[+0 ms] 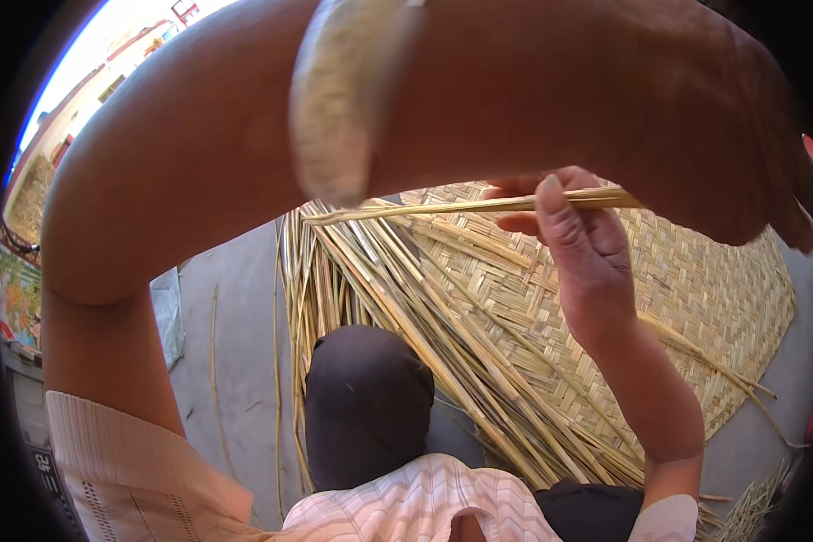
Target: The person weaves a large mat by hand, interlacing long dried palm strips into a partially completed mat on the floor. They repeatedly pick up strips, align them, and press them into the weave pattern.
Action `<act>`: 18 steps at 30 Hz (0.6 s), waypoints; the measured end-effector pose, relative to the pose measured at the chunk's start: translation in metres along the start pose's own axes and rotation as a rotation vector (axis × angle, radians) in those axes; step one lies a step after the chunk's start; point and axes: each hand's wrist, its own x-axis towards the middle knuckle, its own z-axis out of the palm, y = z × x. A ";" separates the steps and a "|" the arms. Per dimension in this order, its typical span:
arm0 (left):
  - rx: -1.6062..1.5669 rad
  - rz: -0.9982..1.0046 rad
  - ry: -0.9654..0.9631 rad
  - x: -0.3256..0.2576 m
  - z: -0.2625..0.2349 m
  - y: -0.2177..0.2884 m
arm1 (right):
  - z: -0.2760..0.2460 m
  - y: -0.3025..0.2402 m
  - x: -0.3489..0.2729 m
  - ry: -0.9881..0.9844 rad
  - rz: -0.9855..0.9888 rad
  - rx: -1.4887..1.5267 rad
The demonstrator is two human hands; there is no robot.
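My right hand [596,257] pinches a pale split reed [425,209] between thumb and fingers. This reed runs level to the left, over the top of a loose bundle of reeds [452,348]. Its right end passes behind my left hand [732,135]. My left arm reaches across the top of the head view, very close, with a blurred cream-coloured band [334,108] around it. Only a few fingertips of that hand show at the right rim, dark, so its grip cannot be made out. Under the reeds and to the right lies a woven reed mat [714,280].
My dark-clad knee [366,406] rises in front of the bundle. Grey floor [239,361] shows to the left, with a stray reed and a pale plastic sheet [167,312]. Thin stalk scraps [759,506] lie at the lower right. A building stands at the upper left.
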 end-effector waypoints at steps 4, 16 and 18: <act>-0.270 -0.111 0.180 0.009 0.032 0.001 | -0.038 -0.021 -0.019 0.111 -0.093 -0.124; -0.779 -0.854 -0.635 -0.274 0.108 0.127 | -0.288 -0.128 -0.166 0.631 -0.191 -0.020; -0.718 -0.916 -0.537 -0.302 0.114 0.148 | -0.335 -0.138 -0.195 0.603 -0.178 0.026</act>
